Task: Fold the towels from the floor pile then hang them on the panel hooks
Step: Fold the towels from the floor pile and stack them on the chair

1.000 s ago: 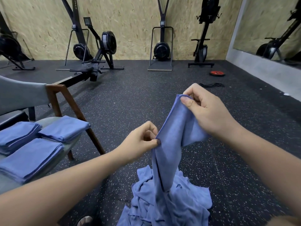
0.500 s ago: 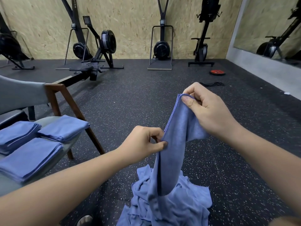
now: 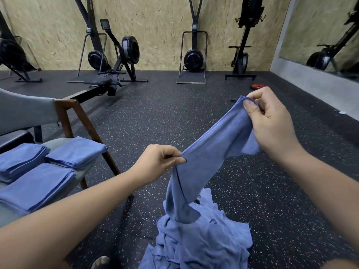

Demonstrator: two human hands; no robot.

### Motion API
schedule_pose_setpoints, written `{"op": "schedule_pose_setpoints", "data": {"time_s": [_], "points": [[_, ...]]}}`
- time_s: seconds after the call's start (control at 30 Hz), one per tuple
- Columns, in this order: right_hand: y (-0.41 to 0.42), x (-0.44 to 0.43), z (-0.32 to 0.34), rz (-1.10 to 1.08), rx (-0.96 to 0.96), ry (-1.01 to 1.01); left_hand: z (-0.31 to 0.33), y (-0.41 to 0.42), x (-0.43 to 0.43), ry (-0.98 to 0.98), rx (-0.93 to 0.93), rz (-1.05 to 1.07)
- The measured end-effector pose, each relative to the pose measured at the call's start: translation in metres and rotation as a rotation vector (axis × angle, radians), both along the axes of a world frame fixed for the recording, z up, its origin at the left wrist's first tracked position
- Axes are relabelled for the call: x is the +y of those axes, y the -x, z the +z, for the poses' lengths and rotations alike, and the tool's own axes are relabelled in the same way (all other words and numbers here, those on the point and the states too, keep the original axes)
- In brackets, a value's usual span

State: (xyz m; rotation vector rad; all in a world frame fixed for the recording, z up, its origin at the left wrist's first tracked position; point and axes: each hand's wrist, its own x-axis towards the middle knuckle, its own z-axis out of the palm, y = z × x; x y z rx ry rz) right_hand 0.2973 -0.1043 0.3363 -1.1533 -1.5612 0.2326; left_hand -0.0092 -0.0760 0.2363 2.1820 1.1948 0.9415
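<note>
**One towel up, a pile and all the hanging left**

Three folded stacks (image 3: 37,187) of blue towels lie on the chair (image 3: 67,121) seat at the left, so part of the folding looks done. A crumpled floor pile (image 3: 200,243) lies just below the hands. No panel hooks show in this view, so I judge that all the hanging is yet to do.

The towel (image 3: 211,152) being worked is raised above the pile and stretched aslant between both hands. Its lower end hangs down to the heap, and I cannot tell whether it is clear of it. The left hand (image 3: 157,162) pinches the towel's near edge between thumb and curled fingers. The right hand (image 3: 272,131), higher and further off, pinches the upper corner with the thumb on top and the fingers curled behind.
</note>
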Motion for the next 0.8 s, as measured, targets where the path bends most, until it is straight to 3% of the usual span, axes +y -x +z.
{"op": "schedule_pose_setpoints", "data": {"time_s": [0.17,0.3,0.43,0.57,0.8], "points": [[0.011,-0.002,-0.007,0.098,-0.109,0.072,0.021,0.000,-0.005,-0.164,0.071,0.010],[0.030,-0.011,-0.018,0.276,-0.298,0.267,0.038,-0.006,-0.016,-0.223,0.138,-0.003],[0.051,-0.018,-0.031,0.313,-0.503,0.438,0.050,-0.014,-0.031,-0.241,0.124,-0.013],[0.063,-0.021,-0.036,0.315,-0.535,0.439,0.050,-0.016,-0.036,-0.257,0.123,-0.022],[0.060,-0.017,-0.035,0.285,-0.557,0.333,0.039,-0.013,-0.028,-0.348,0.297,-0.095]]}}
